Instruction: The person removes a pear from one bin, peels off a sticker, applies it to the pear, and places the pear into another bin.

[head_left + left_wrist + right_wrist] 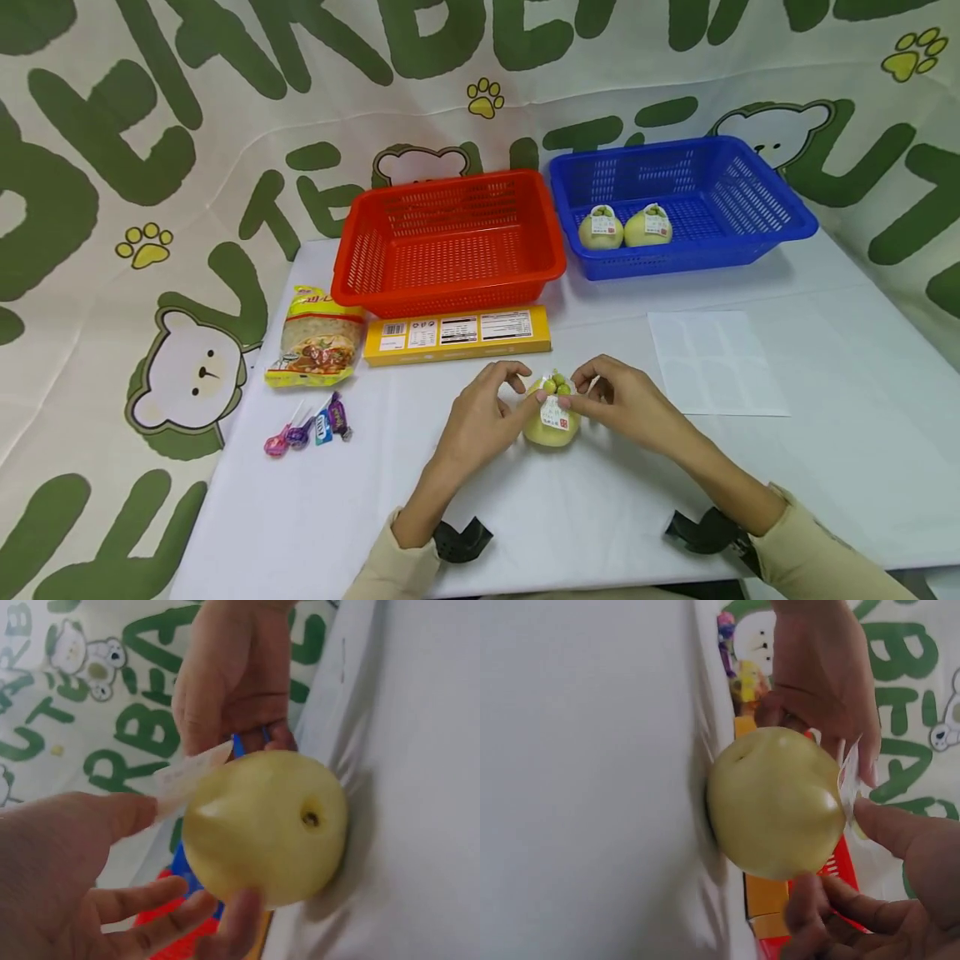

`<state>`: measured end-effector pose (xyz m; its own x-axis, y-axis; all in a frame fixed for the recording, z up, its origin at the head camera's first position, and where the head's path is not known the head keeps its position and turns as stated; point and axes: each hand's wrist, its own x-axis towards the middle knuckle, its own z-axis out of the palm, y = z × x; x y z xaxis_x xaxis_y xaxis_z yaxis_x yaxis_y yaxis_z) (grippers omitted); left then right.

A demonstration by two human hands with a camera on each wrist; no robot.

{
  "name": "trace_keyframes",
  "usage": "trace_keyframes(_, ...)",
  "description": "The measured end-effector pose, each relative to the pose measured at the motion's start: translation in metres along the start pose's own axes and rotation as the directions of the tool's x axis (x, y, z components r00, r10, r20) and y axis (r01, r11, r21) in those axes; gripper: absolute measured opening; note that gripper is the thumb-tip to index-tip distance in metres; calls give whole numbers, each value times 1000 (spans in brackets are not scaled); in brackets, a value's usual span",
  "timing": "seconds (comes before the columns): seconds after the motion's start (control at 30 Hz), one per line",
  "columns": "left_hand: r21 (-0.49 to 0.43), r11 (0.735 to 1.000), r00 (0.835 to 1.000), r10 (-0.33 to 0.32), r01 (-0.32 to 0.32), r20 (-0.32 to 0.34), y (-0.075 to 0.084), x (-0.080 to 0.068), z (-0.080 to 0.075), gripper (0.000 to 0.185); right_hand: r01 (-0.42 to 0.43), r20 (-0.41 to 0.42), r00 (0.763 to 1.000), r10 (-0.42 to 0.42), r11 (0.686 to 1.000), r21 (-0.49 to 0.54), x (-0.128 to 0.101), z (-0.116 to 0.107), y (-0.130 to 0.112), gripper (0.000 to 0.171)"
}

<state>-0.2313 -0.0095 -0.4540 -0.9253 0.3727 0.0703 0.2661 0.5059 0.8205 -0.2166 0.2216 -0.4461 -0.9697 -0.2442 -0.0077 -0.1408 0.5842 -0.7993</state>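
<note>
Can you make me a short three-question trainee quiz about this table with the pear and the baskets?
1. True or false: the red basket holds two pears.
2. Which thing lies nearest the pear on the table? A) yellow box B) lollipops C) snack bag
3. What do the left hand and right hand touch at the top of the pear?

Key
1. False: it looks empty; the two pears lie in the blue basket.
2. A
3. The label, which both hands touch with their fingertips.

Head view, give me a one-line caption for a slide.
Both hands, left hand and right hand, press a label onto a yellow pear before red and blue baskets.
</note>
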Motion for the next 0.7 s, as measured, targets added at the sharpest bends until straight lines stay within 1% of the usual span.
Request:
trace_keyframes(0.1,-16,1000,998,-17,18,63,-3,-1,1,50,-49,59,997,46,997,54,-3,2,4,42)
trace_keyframes(0.2,-68,997,992,-33,42,125,-6,-2,1,51,-112,128,987,96,987,119,-4,8,6,54)
trace_keyframes(0.27,-104,993,988,-32,47,150,-9,-2,1,50,-132,155,982,108,980,151,-4,12,8,60)
trace_keyframes(0.33,-135,990,987,-21,43,157,-10,-2,2,51,-131,154,983,104,975,178,-4,14,9,63)
trace_keyframes(0.43,-161,987,987,4,22,160,-11,-1,2,53,-92,142,988,64,976,200,-6,15,13,61)
trace_keyframes(0.57,-183,983,982,22,13,190,-12,-3,2,60,26,145,988,-45,991,129,-9,14,19,68)
trace_keyframes(0.63,-184,983,978,10,29,210,-11,-4,1,63,72,154,984,-88,992,103,-9,13,21,69)
trace_keyframes(0.7,-185,981,973,-16,60,231,-11,-3,1,63,74,157,984,-88,993,93,-8,11,21,66)
